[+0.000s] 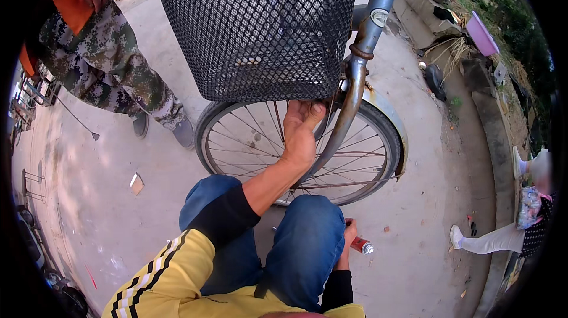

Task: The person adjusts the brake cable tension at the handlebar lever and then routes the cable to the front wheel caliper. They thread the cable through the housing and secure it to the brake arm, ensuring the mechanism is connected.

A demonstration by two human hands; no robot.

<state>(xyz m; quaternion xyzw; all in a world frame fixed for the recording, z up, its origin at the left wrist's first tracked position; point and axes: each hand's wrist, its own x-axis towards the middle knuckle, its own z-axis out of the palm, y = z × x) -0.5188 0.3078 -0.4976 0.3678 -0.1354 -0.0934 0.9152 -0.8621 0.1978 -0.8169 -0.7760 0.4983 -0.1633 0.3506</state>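
My left hand (300, 131) reaches up to the underside of a black mesh basket (260, 34), beside the fork and the top of the bicycle's front wheel (204, 140). Its thumb and fingers are bent together, and the basket's lower edge hides the fingertips and whatever they grip. Down beside my right knee, my right hand (348, 236) is closed around one end of a red spray can (362, 246), whose silvery end points right. My knee covers part of that hand. The rusty grey fork (355, 75) slants down to the hub.
At the left stands a person in camouflage trousers (112, 57). Far right, another person's light trouser leg (491, 244) extends near a low concrete kerb (494, 140). A pink basin (482, 35) rests by the plants. A small cardboard piece (136, 183) lies on the concrete.
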